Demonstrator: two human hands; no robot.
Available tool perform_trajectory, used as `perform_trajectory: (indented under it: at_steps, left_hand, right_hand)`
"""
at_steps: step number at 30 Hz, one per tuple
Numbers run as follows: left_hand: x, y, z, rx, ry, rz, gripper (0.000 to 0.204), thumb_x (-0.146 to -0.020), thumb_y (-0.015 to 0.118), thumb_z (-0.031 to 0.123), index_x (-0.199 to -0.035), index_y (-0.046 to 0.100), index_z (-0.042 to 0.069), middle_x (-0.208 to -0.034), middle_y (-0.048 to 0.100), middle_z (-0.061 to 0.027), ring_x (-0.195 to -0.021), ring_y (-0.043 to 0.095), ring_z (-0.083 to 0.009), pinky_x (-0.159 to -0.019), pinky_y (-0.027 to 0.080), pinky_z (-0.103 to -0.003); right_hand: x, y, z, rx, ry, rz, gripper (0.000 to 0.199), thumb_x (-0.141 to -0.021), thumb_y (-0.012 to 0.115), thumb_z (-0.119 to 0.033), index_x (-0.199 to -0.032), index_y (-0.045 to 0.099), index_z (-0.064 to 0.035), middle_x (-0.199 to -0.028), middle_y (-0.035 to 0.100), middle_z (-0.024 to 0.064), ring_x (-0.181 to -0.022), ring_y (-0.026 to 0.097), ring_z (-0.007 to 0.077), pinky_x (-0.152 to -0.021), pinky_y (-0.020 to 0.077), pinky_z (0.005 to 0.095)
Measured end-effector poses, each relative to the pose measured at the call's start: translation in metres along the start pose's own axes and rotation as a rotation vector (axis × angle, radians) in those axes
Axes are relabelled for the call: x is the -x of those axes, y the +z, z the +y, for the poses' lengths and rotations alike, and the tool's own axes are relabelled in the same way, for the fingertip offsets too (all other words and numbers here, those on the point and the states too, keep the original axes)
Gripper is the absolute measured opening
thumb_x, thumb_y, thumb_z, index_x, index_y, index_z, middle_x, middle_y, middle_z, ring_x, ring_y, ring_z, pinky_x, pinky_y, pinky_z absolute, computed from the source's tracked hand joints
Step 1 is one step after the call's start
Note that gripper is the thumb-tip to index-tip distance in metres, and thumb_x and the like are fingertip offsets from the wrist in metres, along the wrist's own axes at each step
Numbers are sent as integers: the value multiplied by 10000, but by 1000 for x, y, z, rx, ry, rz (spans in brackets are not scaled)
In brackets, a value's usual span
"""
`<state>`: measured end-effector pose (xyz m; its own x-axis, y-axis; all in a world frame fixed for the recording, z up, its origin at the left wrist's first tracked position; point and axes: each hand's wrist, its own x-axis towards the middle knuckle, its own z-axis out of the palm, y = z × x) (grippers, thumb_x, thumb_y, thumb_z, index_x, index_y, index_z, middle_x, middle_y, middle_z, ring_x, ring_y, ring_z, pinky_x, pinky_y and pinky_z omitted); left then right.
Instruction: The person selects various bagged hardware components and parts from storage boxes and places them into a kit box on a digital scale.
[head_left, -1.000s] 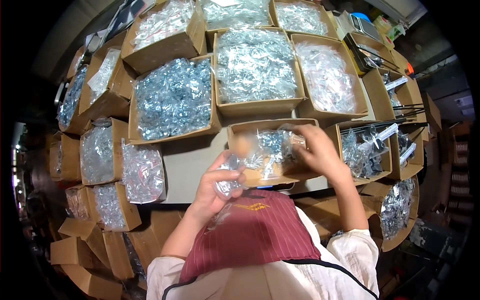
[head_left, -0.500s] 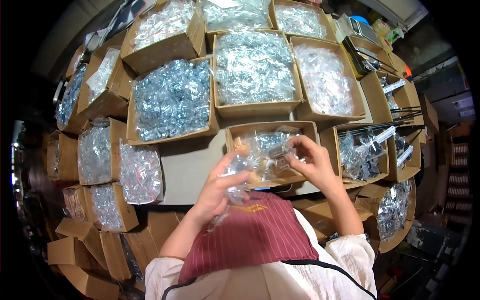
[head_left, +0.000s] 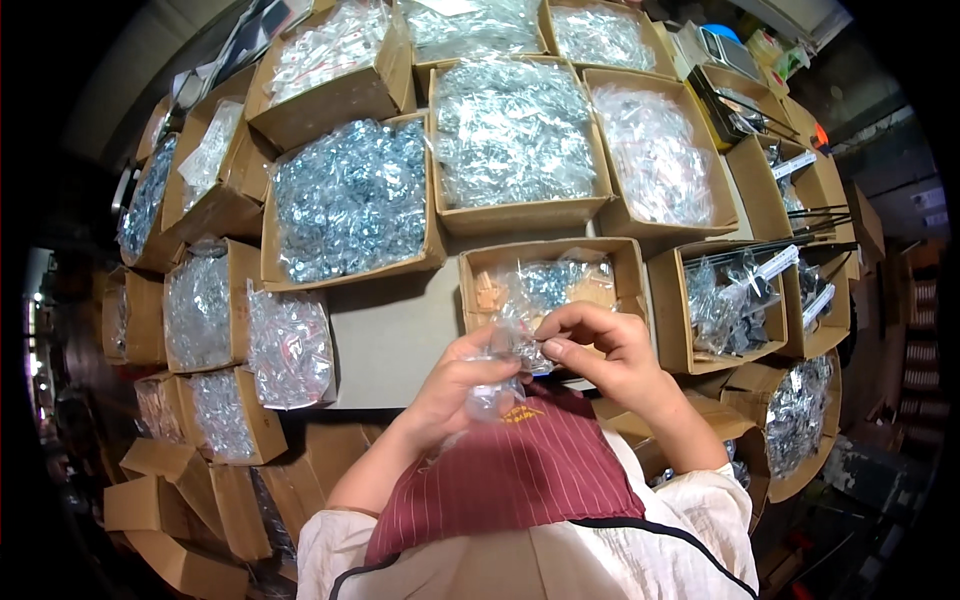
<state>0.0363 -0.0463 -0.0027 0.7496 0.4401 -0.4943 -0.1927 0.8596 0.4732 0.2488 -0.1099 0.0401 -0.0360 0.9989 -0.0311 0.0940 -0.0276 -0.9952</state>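
Observation:
My left hand point(head_left: 462, 384) is closed round a bunch of clear plastic bags point(head_left: 492, 398) in front of the small cardboard box point(head_left: 552, 247). Close beside it, my right hand point(head_left: 612, 350) pinches with thumb and forefinger at a clear packet point(head_left: 530, 352) with something greyish in it. Its contents are too small to make out. Inside the small box lie bagged bluish metal parts point(head_left: 548, 283) and a tan piece point(head_left: 487, 291). My hands hide the box's near side.
Behind the small box stand cartons heaped with bagged bluish hardware point(head_left: 350, 200), clear bags point(head_left: 515, 135) and pale packets point(head_left: 655, 150). A box with black rods and bags point(head_left: 725, 300) is at the right. Bagged parts point(head_left: 290, 348) lie at the left table edge.
My right hand has come down and left from over the small box, bringing a packet to my left hand. The left hand has shifted slightly right and down.

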Motion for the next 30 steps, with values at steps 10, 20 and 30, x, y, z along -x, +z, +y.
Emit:
perform_trajectory:
  at_steps: [10, 20, 30]
  left_hand:
    - [5, 7, 7, -7, -10, -115, 414, -815, 627, 48, -1212, 527, -16, -1048, 611, -194, -723, 645, -214, -438, 485, -266]
    - [-3, -26, -10, 330, 47, -332, 425, -909, 681, 357, -1088, 531, 1, -1214, 556, -227, -1091, 628, -326, -811, 602, -473]
    - [4, -17, 0, 185, 75, 37, 328, -889, 576, 288, -706, 453, 46, -1087, 496, -195, -975, 583, -265, -493, 532, -282]
  right_hand:
    - [-1, -11, -9, -39, -43, 24, 148, -928, 644, -53, -1051, 673, 24, -967, 709, 82, -871, 677, 132, -779, 539, 269]
    - [-35, -72, 65, 1243, -103, 66, 260, -757, 647, -24, -1013, 635, 13, -948, 669, 179, -1020, 616, 349, -946, 458, 420]
    - [-38, -43, 140, 1629, -111, -99, 148, -768, 620, -125, -837, 681, -8, -827, 684, 142, -938, 603, 310, -876, 429, 416]
